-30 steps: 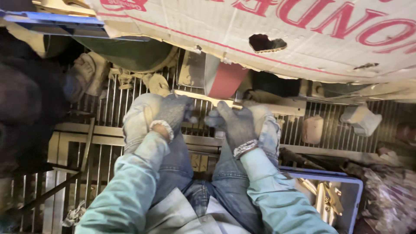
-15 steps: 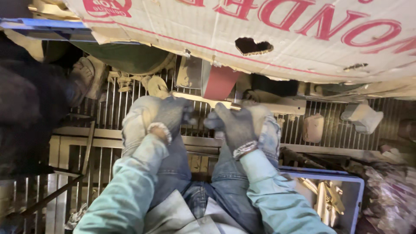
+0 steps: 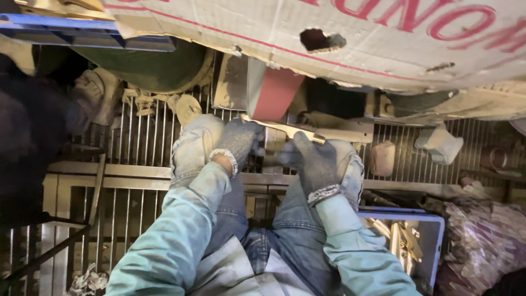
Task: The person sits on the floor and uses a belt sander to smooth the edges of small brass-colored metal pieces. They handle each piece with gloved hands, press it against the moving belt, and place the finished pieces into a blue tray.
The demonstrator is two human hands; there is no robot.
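Note:
Both of my hands wear grey knit gloves and grip a thin, flat brass-coloured metal strip point(image 3: 285, 129) held level above my knees. My left hand point(image 3: 236, 143) is closed on the strip's left end. My right hand point(image 3: 313, 160) is closed on its right end. The strip's far edge meets a reddish-brown sanding belt point(image 3: 273, 94) that runs down from under a cardboard sheet. My light teal sleeves and blue jeans fill the lower middle of the head view.
A large torn cardboard sheet point(image 3: 383, 38) covers the machine at the top. A metal grate point(image 3: 137, 142) lies below my knees. A blue tray point(image 3: 433, 241) with brass pieces stands at the lower right. A crumpled patterned cloth point(image 3: 482, 246) lies at the far right.
The view has shifted slightly. My hands keep hold of the strip at the belt with hardly any movement.

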